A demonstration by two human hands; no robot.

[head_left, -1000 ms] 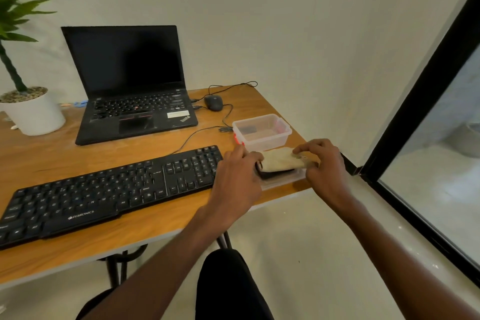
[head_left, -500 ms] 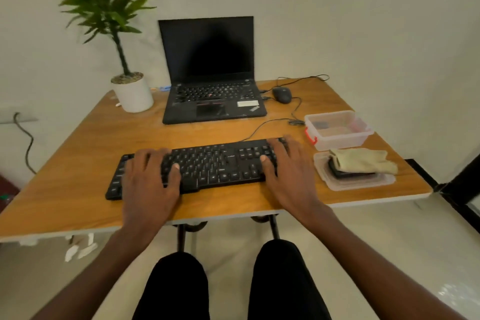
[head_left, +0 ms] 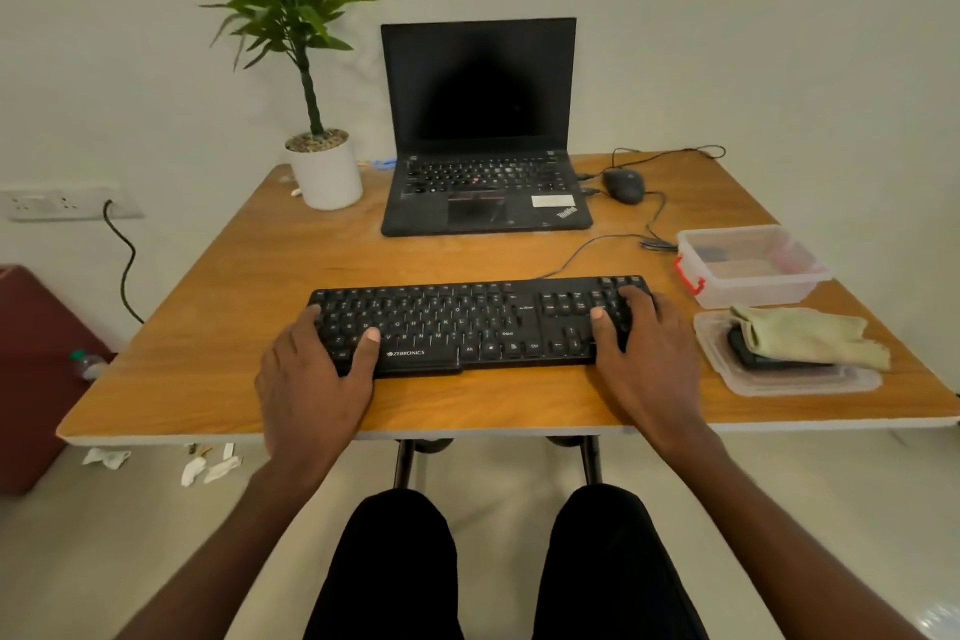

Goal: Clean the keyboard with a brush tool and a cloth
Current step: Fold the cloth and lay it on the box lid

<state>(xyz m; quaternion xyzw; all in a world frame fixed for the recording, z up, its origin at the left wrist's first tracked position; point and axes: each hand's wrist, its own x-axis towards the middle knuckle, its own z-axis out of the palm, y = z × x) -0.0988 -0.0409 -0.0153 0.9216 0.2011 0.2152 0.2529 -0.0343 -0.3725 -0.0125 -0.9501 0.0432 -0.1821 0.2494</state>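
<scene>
A black Zebronics keyboard [head_left: 467, 322] lies near the front edge of the wooden table [head_left: 249, 286], parallel to it. My left hand [head_left: 311, 379] grips its left end, thumb on the keys and fingers round the side. At the right end my right hand [head_left: 649, 359] holds it the same way, fingers over the far corner. A pale green cloth [head_left: 800, 335] lies folded on a clear plastic lid [head_left: 810, 382] to the right of the keyboard. It covers most of a dark object [head_left: 748, 353]; I cannot tell whether that is the brush tool.
A clear plastic box [head_left: 753, 270] with a red latch stands behind the lid. Further back are an open black laptop [head_left: 483, 192], a wired mouse [head_left: 623, 186] with its cable, and a potted plant [head_left: 327, 172] at the back left. Paper scraps lie on the floor at the left.
One second ago both hands were at the cloth on the lid. They moved onto the keyboard, then out to its two ends, and the keyboard now lies straighter to the table edge.
</scene>
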